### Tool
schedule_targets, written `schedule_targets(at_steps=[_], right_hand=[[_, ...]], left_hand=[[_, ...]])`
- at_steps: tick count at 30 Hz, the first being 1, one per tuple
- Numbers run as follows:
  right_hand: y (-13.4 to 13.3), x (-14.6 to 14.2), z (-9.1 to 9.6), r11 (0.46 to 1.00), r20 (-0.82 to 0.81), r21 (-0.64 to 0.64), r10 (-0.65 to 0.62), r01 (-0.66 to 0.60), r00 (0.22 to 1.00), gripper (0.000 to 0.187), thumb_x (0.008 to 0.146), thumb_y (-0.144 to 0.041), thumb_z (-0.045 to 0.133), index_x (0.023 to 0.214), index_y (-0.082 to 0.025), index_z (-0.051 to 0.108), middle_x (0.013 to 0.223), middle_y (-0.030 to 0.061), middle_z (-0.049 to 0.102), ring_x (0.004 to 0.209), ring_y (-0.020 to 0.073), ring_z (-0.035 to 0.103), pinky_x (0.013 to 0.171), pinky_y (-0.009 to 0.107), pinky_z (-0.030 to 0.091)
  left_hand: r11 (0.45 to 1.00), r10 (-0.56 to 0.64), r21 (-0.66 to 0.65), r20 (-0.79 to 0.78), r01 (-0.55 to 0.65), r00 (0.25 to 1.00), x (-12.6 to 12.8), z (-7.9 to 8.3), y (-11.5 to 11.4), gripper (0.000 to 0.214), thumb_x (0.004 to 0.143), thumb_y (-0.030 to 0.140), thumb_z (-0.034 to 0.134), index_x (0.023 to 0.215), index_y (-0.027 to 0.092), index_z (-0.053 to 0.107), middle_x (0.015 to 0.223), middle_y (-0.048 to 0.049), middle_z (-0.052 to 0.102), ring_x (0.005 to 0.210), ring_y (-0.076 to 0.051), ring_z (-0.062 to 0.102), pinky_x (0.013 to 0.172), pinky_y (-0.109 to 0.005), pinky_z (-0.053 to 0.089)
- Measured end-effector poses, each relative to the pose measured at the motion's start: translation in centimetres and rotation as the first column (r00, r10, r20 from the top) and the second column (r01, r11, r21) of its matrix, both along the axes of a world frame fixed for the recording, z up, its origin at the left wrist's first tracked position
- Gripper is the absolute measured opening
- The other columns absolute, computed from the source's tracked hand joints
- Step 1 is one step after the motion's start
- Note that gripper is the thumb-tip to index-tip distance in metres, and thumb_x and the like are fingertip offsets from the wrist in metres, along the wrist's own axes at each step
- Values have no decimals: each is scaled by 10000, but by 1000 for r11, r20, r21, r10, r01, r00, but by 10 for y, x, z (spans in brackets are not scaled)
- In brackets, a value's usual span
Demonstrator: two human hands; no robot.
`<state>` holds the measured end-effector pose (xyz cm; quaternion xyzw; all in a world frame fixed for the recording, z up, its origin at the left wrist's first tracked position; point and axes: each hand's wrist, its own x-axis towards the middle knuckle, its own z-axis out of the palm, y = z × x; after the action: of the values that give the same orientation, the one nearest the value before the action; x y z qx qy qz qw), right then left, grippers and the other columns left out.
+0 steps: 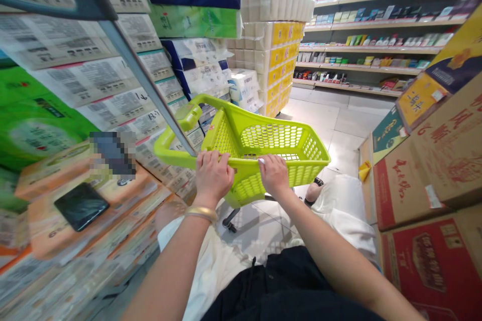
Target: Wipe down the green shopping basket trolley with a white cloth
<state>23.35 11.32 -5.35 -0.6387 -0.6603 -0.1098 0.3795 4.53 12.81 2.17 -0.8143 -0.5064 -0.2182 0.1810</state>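
Note:
A lime-green plastic shopping basket (271, 138) on small castors stands in front of me, its long handle (188, 116) raised toward the left shelves. My left hand (213, 176) is shut around the basket's near rim, with a gold bangle (201, 213) on that wrist. Beside it, my right hand (274, 174) grips the same rim. A black smartphone (81, 206) lies on packaged goods to the left, beyond my left hand. A blurred dark rectangular object (113, 153) rests higher on the same stack.
Stacked packs of tissue (90, 85) and a metal shelf upright (143, 80) crowd the left. Printed cardboard cartons (433, 160) wall the right. Yellow-labelled tissue bales (274, 65) stand ahead. A tiled aisle (331, 120) runs toward goods shelves (369, 25).

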Motion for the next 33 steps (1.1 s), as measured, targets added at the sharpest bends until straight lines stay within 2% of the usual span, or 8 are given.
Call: schedule_targets(at_steps=[4,7,10,15,19,22,29,33], right_hand=[[-9,48,-16,996,25,26,-91,90,996,272,1005,-269,407,962,-199,667,919,79,702,913,234,573,897,354,347],[-9,53,-18,986,-8,13,-164,164,986,297,1007,-278,390,945,-191,667,909,92,697,911,247,567,902,371,343],[-4,24,-11,983,-52,-1,-186,186,981,310,1009,-281,389,911,-188,668,888,95,687,879,248,553,877,372,339],[7,-47,13,999,-72,-25,-43,41,996,279,1011,-259,397,940,-202,661,901,70,680,870,229,551,857,357,338],[10,-65,23,999,-47,-40,29,-31,998,252,1008,-258,417,964,-204,659,914,56,684,877,221,555,842,346,335],[6,-45,17,998,-11,-32,59,-60,998,243,1011,-261,425,1014,-209,663,953,51,697,909,216,565,864,337,331],[-9,32,-10,994,12,-7,-105,105,994,286,1015,-271,406,990,-190,680,947,73,710,924,227,567,900,339,328],[-8,31,-9,979,-43,-6,-203,203,978,315,1017,-271,389,943,-191,685,910,74,704,905,234,558,899,354,323]], left_hand=[[1000,6,4,5,-6,1000,3,-1,0,297,835,233,498,1049,186,698,970,-132,640,1056,-325,545,1063,-509,350],[1000,14,15,24,-14,1000,5,-1,0,291,833,230,499,1038,180,699,966,-133,639,1051,-324,544,1075,-504,345],[1000,21,9,27,-21,999,6,-1,-1,283,829,228,498,1020,176,700,966,-134,641,1043,-324,545,1063,-502,357],[1000,18,2,18,-18,1000,5,0,-2,281,818,217,509,1024,174,695,978,-142,650,1049,-327,551,1053,-513,358],[999,32,20,-25,-32,999,3,-1,0,270,815,211,510,1000,173,703,949,-133,648,1039,-318,560,1043,-497,368],[999,34,28,-34,-33,999,3,-1,1,271,826,223,513,1008,178,707,947,-126,650,1038,-313,561,1051,-484,365],[999,43,-4,-9,-43,999,9,1,1,292,836,237,512,1044,184,710,976,-136,652,1051,-323,550,1058,-497,355],[999,44,-7,-5,-44,999,12,1,0,290,840,242,509,1039,177,709,981,-138,647,1053,-325,547,1049,-501,357]])
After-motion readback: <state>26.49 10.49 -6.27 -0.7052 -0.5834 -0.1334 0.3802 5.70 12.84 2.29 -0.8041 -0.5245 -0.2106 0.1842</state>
